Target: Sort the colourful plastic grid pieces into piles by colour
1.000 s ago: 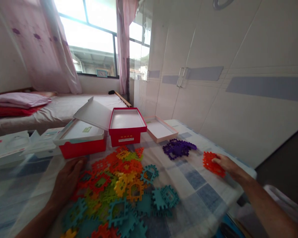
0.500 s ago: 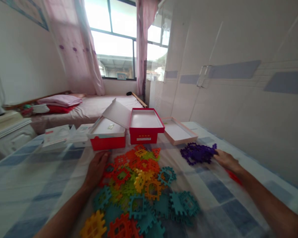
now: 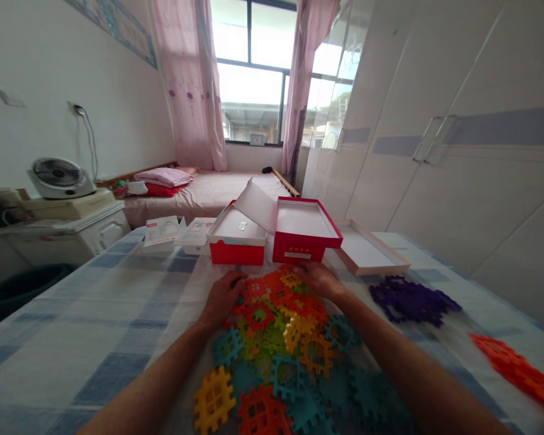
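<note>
A heap of interlocking plastic building pieces (image 3: 272, 332) with toothed edges lies in front of me, in red, orange, yellow, lime green and teal. My left hand (image 3: 226, 293) rests against the heap's far left edge, fingers loosely bent and touching the red pieces. At the heap's far right, my right hand (image 3: 320, 279) reaches onto the red and yellow pieces with its fingers extended; its fingertips are partly hidden. Purple pieces (image 3: 410, 299) form a separate pile to the right. Nearer me on that side lies a group of orange-red pieces (image 3: 519, 374), blurred.
Behind the heap stand an open red-and-white box (image 3: 238, 254), a crimson box (image 3: 299, 246) and a shallow pale tray-like lid (image 3: 376, 266). White packages (image 3: 163, 232) lie further left. All rest on a blue-and-white checked cloth (image 3: 118, 326). A wardrobe (image 3: 480, 199) lines the right side.
My right hand has left the purple pieces and moved left to the back of the heap. My left hand stays at the heap's left edge. The view has turned and shifted.
</note>
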`<action>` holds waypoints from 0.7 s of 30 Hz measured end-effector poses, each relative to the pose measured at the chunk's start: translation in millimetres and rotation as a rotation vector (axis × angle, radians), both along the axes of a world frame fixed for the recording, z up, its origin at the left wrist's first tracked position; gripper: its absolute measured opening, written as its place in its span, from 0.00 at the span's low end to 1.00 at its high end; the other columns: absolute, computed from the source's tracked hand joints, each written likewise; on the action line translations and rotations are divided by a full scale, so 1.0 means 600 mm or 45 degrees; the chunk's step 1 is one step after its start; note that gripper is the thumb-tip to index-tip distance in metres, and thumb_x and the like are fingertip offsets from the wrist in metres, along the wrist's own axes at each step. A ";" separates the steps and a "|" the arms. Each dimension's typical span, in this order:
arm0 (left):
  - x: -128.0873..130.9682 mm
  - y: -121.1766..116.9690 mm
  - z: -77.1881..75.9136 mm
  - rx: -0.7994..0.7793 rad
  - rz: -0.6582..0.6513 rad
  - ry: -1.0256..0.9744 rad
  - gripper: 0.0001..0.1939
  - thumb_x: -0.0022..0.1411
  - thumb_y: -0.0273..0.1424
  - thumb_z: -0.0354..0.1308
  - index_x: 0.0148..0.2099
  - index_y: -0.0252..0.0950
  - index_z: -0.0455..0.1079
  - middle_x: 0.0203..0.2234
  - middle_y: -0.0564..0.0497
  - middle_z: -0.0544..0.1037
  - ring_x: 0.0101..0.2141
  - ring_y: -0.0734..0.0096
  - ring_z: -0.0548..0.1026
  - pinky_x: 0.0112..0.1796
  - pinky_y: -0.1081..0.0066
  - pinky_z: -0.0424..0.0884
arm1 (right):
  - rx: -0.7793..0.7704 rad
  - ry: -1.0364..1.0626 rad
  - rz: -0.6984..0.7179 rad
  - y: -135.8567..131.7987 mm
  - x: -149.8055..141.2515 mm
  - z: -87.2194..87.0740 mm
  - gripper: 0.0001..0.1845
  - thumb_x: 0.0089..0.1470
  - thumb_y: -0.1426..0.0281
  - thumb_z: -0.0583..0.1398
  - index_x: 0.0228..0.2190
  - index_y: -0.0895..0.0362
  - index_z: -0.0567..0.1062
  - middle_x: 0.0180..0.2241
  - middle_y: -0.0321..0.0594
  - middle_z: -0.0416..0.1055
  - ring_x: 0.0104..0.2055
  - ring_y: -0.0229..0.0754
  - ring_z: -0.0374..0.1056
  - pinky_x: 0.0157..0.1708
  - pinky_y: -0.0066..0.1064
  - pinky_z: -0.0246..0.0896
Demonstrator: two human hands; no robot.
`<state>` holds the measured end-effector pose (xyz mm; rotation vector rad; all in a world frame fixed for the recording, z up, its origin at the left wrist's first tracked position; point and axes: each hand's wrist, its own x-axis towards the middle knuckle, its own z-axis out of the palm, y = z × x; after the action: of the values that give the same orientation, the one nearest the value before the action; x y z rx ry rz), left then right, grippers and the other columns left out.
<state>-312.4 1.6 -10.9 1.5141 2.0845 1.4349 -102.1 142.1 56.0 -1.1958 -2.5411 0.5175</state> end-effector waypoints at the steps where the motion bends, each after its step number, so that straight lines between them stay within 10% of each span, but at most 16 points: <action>1: -0.001 0.001 -0.002 -0.013 -0.031 0.053 0.15 0.56 0.37 0.50 0.39 0.36 0.74 0.35 0.47 0.78 0.37 0.64 0.74 0.41 0.66 0.68 | 0.001 -0.011 -0.040 -0.001 -0.022 -0.006 0.18 0.54 0.59 0.55 0.35 0.57 0.78 0.40 0.51 0.75 0.46 0.55 0.68 0.46 0.41 0.58; 9: -0.001 0.009 -0.013 -0.116 -0.053 0.418 0.18 0.52 0.37 0.59 0.44 0.35 0.74 0.47 0.41 0.73 0.49 0.55 0.68 0.51 0.58 0.63 | -0.105 0.029 -0.230 0.027 -0.061 -0.043 0.17 0.42 0.62 0.63 0.34 0.60 0.77 0.43 0.55 0.72 0.50 0.61 0.63 0.48 0.51 0.55; 21: 0.007 0.004 -0.010 -0.077 -0.060 0.006 0.13 0.51 0.33 0.56 0.41 0.36 0.68 0.35 0.48 0.75 0.35 0.65 0.73 0.38 0.66 0.69 | -0.316 0.345 0.182 0.012 -0.045 -0.034 0.14 0.51 0.62 0.55 0.33 0.59 0.75 0.31 0.41 0.74 0.34 0.43 0.68 0.33 0.31 0.62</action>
<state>-307.9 4.1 -16.8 1.5343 2.0608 1.3407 -129.4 149.5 35.5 -0.9455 -2.3881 0.9829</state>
